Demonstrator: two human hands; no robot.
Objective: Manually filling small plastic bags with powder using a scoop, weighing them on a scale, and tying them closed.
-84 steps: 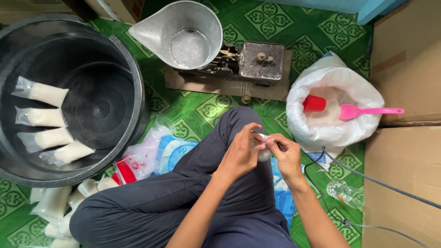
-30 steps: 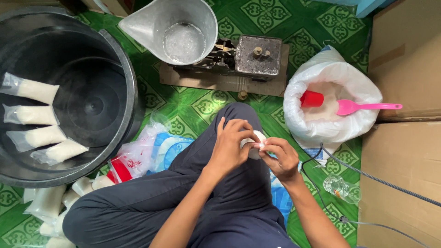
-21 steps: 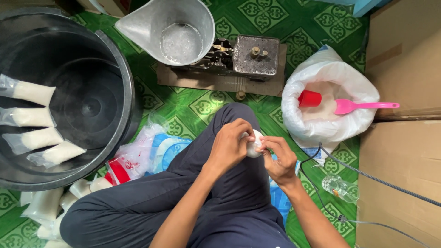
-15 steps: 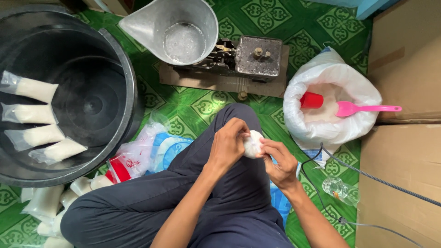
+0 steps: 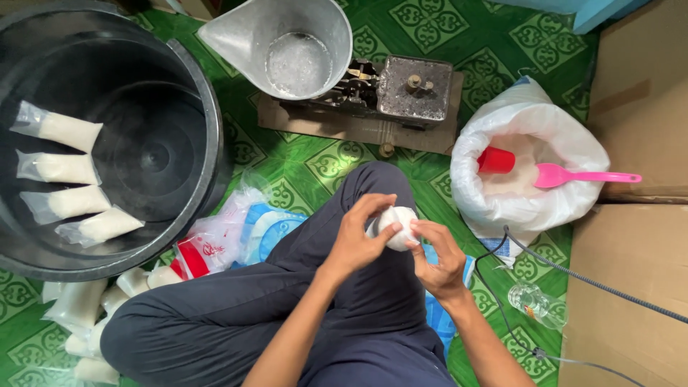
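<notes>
I sit cross-legged on a green patterned floor mat. Over my knee, both hands grip one small clear plastic packet of white grains [image 5: 396,226]. My left hand [image 5: 360,238] wraps its left side, fingers curled over the top. My right hand [image 5: 436,256] pinches its right and lower end. Straight ahead stands a metal balance scale [image 5: 401,89] with a large spouted metal scoop pan [image 5: 287,44] holding a few grains. To the right, an open white sack of grains [image 5: 527,168] holds a red cup [image 5: 496,160] and a pink spoon [image 5: 573,175].
A big black tub [image 5: 107,136] at left holds several filled packets [image 5: 64,179]. More packets [image 5: 86,308] lie on the floor by my left leg, beside a heap of empty plastic bags [image 5: 229,240]. Cardboard boxes [image 5: 631,215] stand at right, with a grey cord [image 5: 573,276] and a small clear bottle [image 5: 536,304].
My hands have kept turning the packet between them; it now shows more fully, rounded and upright between the fingers. The view has shifted slightly.
</notes>
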